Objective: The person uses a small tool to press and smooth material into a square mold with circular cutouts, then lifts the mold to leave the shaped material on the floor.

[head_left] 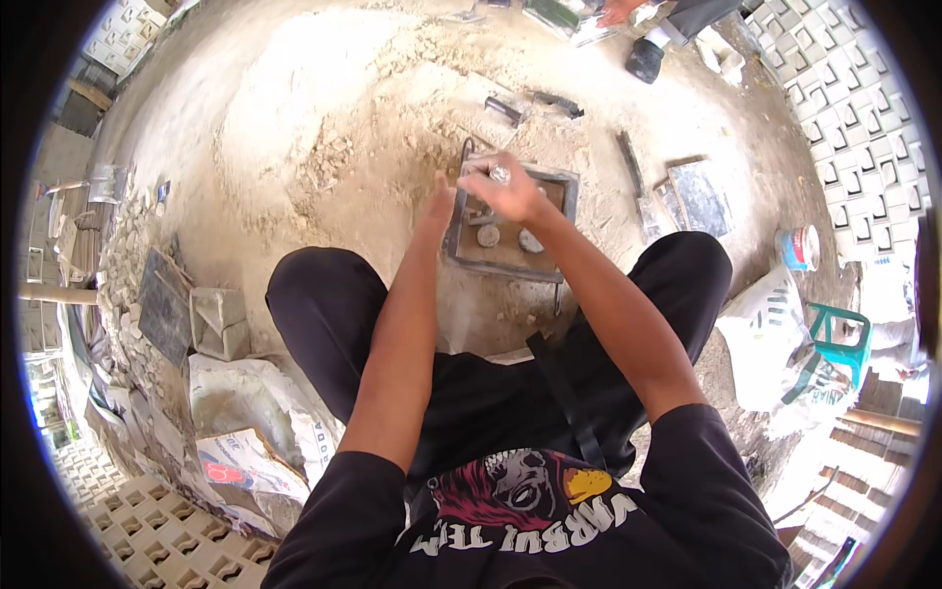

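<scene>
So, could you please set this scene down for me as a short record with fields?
Left hand: by the upper left corner of the dark square frame; grip unclear
Right hand: over the frame's far edge; what it holds, if anything, cannot be made out
Inside the frame: pale round pieces
Ground at upper left: loose sandy material
Right side: dark flat panel, small bucket, green stool
Top edge: another person's shoe and hand, partly cut off
</scene>
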`<action>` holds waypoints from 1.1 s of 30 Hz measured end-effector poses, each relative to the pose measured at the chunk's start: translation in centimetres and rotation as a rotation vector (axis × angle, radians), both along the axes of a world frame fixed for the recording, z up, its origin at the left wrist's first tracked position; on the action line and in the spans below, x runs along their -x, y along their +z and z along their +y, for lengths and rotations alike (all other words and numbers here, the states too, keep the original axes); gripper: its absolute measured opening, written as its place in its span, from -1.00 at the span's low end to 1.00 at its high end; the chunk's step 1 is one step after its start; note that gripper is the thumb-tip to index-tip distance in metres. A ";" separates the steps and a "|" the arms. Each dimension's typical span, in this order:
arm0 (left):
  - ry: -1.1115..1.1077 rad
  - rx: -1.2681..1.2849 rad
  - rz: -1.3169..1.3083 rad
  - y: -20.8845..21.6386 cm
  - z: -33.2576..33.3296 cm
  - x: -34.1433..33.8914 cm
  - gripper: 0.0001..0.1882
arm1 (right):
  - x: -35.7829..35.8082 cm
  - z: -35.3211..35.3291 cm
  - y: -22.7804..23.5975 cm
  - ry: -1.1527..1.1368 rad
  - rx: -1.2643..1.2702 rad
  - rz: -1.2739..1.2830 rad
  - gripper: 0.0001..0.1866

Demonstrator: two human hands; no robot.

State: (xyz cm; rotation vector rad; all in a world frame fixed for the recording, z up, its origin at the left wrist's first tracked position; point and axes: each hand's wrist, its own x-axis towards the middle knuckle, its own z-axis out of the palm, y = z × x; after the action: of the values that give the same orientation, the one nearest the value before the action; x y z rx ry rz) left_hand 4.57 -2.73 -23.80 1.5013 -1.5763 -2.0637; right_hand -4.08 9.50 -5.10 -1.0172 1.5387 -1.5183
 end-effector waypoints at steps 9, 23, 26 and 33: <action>-0.006 -0.013 0.039 -0.4 -0.1 -0.5 -0.02 | 1.8 -1.4 -0.5 0.239 -0.169 -0.121 -0.68; -0.049 -0.082 0.009 0.3 -0.1 -1.4 -0.05 | -1.0 1.2 1.4 0.330 0.032 0.235 -0.75; -0.065 -0.095 0.018 0.7 0.3 -0.5 -0.05 | -1.7 2.2 3.4 0.314 0.030 0.129 -0.81; -0.054 -0.106 -0.001 0.9 0.1 -0.7 -0.05 | -2.3 2.0 2.9 0.423 0.170 0.369 -0.78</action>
State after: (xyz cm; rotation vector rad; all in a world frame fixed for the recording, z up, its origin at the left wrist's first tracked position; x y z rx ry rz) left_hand 5.22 -2.60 -22.94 1.5101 -1.5466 -2.2092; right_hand -1.77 11.47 -2.17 -1.6773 1.3267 -1.2206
